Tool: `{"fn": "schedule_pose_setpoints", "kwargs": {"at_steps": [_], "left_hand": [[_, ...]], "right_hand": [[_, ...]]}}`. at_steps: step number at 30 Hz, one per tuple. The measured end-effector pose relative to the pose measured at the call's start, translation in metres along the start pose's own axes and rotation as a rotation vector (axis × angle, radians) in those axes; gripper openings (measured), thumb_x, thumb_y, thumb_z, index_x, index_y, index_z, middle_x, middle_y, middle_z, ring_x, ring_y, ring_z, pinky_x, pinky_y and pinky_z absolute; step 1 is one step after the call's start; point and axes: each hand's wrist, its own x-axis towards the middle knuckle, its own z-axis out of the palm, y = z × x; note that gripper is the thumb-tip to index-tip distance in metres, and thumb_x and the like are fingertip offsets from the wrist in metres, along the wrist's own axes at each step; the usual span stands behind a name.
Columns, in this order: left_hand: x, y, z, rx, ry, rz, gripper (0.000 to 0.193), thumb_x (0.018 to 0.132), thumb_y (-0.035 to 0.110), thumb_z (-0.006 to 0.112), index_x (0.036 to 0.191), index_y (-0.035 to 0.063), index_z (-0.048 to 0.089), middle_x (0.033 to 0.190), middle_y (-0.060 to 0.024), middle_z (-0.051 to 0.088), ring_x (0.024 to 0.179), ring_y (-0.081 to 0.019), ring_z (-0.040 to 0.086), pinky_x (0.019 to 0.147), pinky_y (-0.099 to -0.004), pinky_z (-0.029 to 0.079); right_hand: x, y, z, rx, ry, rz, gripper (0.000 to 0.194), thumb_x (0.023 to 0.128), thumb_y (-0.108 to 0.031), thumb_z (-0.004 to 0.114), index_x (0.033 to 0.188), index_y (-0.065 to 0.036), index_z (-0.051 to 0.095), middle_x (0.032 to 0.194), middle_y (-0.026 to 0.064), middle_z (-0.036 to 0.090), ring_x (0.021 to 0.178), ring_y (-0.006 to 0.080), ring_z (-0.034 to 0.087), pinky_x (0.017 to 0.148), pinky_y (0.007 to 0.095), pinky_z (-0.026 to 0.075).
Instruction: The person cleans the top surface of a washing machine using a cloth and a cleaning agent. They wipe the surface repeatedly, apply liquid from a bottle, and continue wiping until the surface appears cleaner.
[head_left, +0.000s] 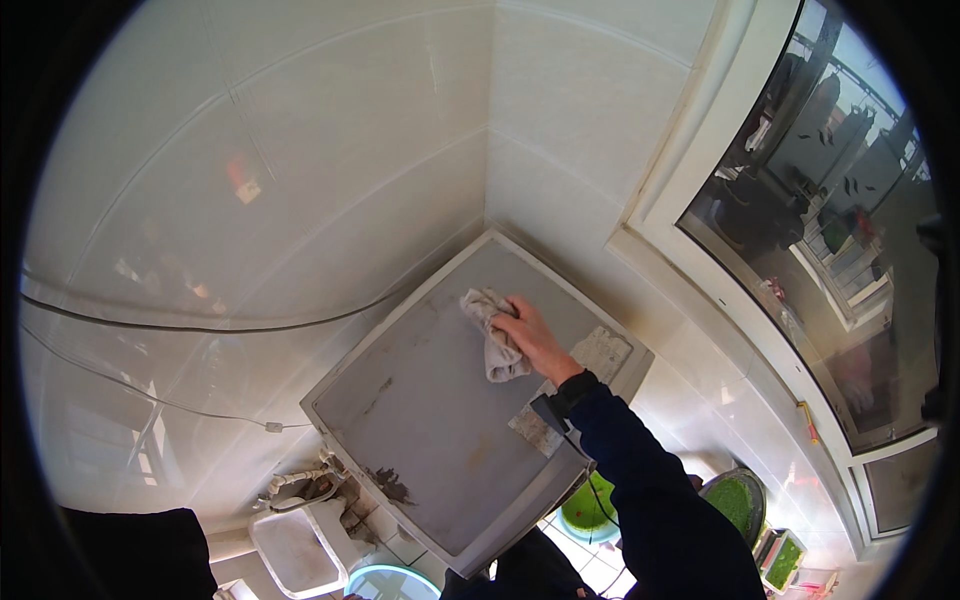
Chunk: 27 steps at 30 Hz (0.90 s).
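My right hand (534, 337) grips a crumpled, stained light cloth (495, 337) and presses it on the grey top of a box-shaped appliance (442, 405) that stands in the tiled corner. Dark scuffs and a brown flaked patch mark the top's left and near parts. A worn, pale peeling strip (604, 356) lies along its right side, partly under my forearm. A dark device with a thin cable is at my right wrist. My left hand is out of view; a dark sleeve shows at the lower left.
A white sink (300, 551) with a tap is at lower left, by a light blue basin (394, 583). Containers of green matter (589, 510) stand at lower right. A cable (225, 330) hangs along the left wall; a window (817, 225) is at right.
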Motion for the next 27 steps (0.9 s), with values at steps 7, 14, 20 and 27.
{"fn": "schedule_pose_setpoints", "kwargs": {"at_steps": [7, 14, 20, 27], "left_hand": [[-0.032, 0.009, 0.037, 0.053, 0.101, -0.049, 0.03, 0.097, 0.013, 0.059, 0.125, 0.001, 0.06, 0.103, -0.0094, 0.066, 0.086, -0.019, 0.062, 0.074, -0.0317, 0.054], [-0.051, 0.009, 0.066, 0.038, 0.126, -0.038, 0.027, 0.097, 0.015, 0.06, 0.12, 0.0018, 0.062, 0.1, -0.0092, 0.067, 0.082, -0.0181, 0.062, 0.071, -0.0307, 0.053], [-0.057, 0.003, 0.074, 0.034, 0.162, -0.035, 0.027, 0.097, 0.017, 0.058, 0.119, 0.0014, 0.063, 0.097, -0.0083, 0.067, 0.078, -0.0166, 0.059, 0.07, -0.0295, 0.052], [-0.067, -0.018, 0.056, 0.032, 0.165, -0.002, 0.03, 0.1, 0.022, 0.056, 0.119, 0.0004, 0.063, 0.096, -0.0078, 0.065, 0.078, -0.0156, 0.058, 0.069, -0.029, 0.051]], "right_hand": [[0.1, 0.028, -0.106, -0.631, 0.314, -0.06, 0.039, 0.088, -0.024, 0.066, 0.118, -0.002, 0.058, 0.104, 0.0147, 0.065, 0.093, 0.032, 0.063, 0.083, 0.044, 0.05], [0.096, 0.047, -0.078, -1.091, 0.674, -0.393, 0.05, 0.086, -0.021, 0.066, 0.132, -0.01, 0.048, 0.122, 0.0204, 0.063, 0.109, 0.0478, 0.058, 0.088, 0.0583, 0.049], [0.125, 0.025, -0.094, -1.025, 0.244, -0.194, 0.051, 0.089, -0.021, 0.063, 0.137, -0.012, 0.05, 0.135, 0.017, 0.058, 0.118, 0.0457, 0.056, 0.091, 0.0596, 0.049], [0.125, 0.045, -0.069, -1.267, 0.489, -0.376, 0.045, 0.084, -0.015, 0.071, 0.125, -0.007, 0.054, 0.122, 0.0158, 0.061, 0.109, 0.0396, 0.058, 0.086, 0.0549, 0.049]]}}
